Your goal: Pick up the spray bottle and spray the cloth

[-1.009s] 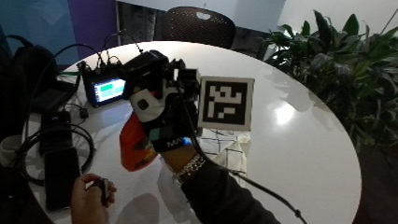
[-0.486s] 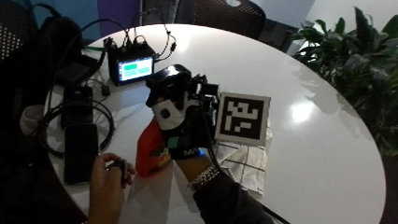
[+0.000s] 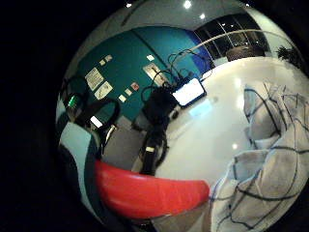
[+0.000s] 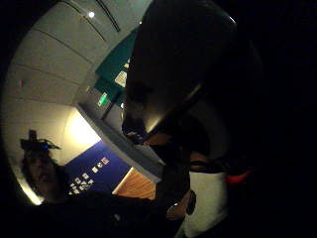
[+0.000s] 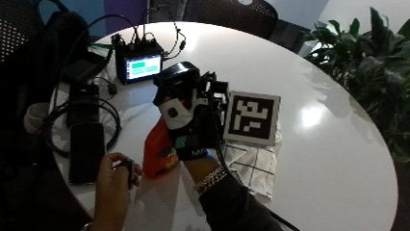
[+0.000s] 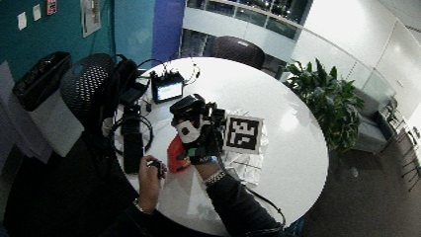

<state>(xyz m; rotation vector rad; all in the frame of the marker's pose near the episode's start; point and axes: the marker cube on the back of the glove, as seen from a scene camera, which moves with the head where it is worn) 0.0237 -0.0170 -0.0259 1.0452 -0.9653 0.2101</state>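
In the outside view my gloved right hand (image 5: 189, 118) grips the neck of an orange-red spray bottle (image 5: 157, 151) and holds it upright near the table's front left. The bottle's dark head fills the thumb side palm view (image 4: 173, 74). Its red body (image 3: 149, 193) shows close to the palm in the little finger side view. A white cloth with dark check lines (image 5: 253, 166) lies crumpled on the table just right of the bottle, also seen as the cloth (image 3: 270, 154) beside the palm. The wide view shows the hand (image 6: 194, 131) over the table's near side.
A person's bare left hand (image 5: 118, 175) holds a small black object at the table's front edge. A small lit monitor (image 5: 144, 67), cables and a black device (image 5: 86, 149) crowd the left side. A plant (image 5: 365, 57) stands beyond the white table (image 5: 320, 144).
The outside camera has shifted. My hand still grips the bottle beside the cloth, with no clear move relative to it.
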